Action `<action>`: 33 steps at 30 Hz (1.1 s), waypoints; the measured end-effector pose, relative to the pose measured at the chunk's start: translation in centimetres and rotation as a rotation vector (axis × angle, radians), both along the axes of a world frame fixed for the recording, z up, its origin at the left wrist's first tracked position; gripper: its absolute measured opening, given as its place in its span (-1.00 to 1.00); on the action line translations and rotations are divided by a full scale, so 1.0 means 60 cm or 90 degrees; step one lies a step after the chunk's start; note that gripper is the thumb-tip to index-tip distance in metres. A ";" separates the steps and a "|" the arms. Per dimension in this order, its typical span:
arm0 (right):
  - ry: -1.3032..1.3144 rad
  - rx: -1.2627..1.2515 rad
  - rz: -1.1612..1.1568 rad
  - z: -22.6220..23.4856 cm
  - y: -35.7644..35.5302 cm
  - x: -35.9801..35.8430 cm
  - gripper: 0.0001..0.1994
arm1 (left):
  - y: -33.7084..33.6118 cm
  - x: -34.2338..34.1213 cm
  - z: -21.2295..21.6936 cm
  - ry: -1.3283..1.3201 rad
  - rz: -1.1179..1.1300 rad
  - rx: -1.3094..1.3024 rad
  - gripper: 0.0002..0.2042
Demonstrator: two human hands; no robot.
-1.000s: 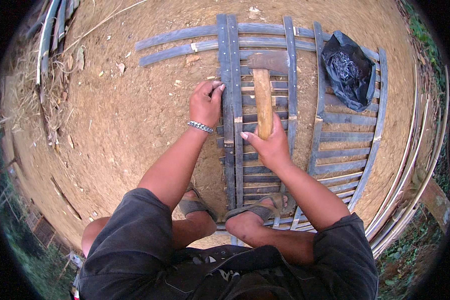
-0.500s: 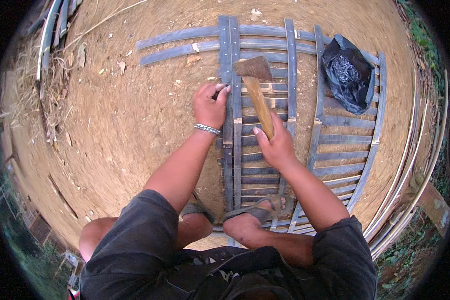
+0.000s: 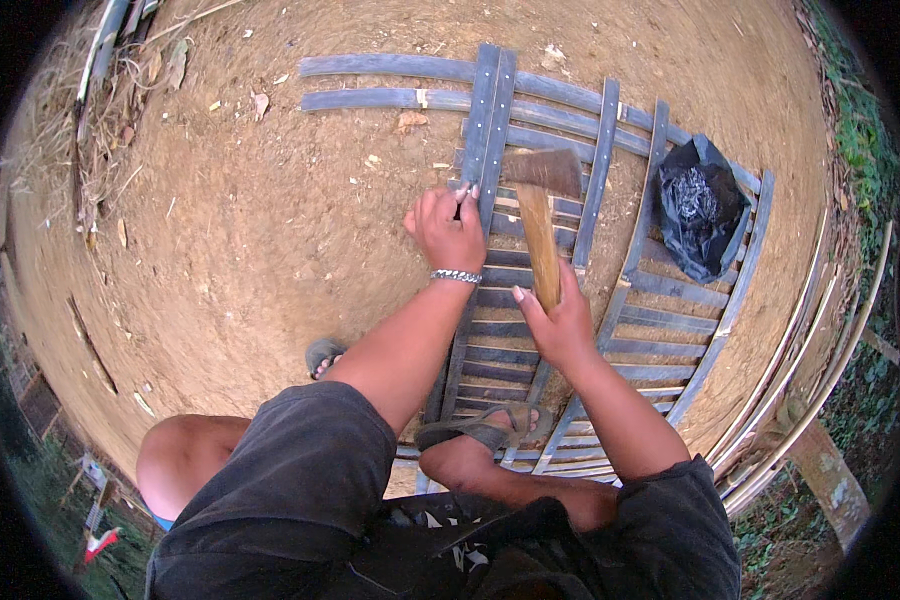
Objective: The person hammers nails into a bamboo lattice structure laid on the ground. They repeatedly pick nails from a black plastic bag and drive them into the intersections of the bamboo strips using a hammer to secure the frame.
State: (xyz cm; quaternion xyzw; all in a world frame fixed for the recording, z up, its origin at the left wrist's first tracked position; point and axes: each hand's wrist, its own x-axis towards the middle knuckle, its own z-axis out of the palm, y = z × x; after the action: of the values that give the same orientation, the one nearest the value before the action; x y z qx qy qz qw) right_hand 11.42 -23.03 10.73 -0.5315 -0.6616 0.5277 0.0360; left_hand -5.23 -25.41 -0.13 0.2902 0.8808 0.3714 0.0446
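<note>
My right hand (image 3: 564, 328) grips the wooden handle of a hatchet (image 3: 538, 238). Its dark, broad head is up, just right of a double upright strip on a slatted frame (image 3: 488, 105) of dark grey slats. Against that strip, my left hand (image 3: 446, 234), with a chain bracelet at the wrist, pinches thumb and fingertips together. Whatever is between the fingertips is too small to make out. Rows of small shiny nail heads dot the double strip above the left hand. Off to the right, an open black plastic bag (image 3: 711, 250) of loose nails (image 3: 691, 196) rests on the slats.
The frame lies on bare brown dirt (image 3: 240, 250), and my sandalled foot (image 3: 485, 430) is on its near part. Long thin poles (image 3: 805, 400) run along the right side beside green plants. Dry grass and poles (image 3: 95, 90) lie at the far left.
The view has shifted, so the frame and bag sit lower in it. My left hand still pinches at the strip, and the hatchet stays raised in my right hand.
</note>
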 end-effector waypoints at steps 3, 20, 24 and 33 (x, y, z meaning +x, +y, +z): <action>-0.046 0.071 0.084 -0.016 0.008 0.028 -0.43 | 0.006 0.005 0.005 -0.029 0.001 0.039 -0.95; -0.021 0.266 0.280 -0.026 0.086 0.038 -0.51 | 0.002 0.001 0.003 -0.045 0.011 0.067 -0.89; -0.003 0.293 0.306 -0.030 0.091 0.037 -0.48 | 0.002 0.001 0.001 -0.038 0.008 0.057 -0.90; -0.039 0.276 0.325 -0.025 0.090 0.046 -0.47 | 0.001 -0.001 0.005 -0.041 -0.001 0.028 -0.90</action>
State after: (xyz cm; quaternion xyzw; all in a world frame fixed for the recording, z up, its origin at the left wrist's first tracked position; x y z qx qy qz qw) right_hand 14.18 -17.62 9.22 -0.3438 -0.8712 0.3504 -0.0049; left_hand -5.28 -25.37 0.19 0.2798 0.8702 0.3998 0.0673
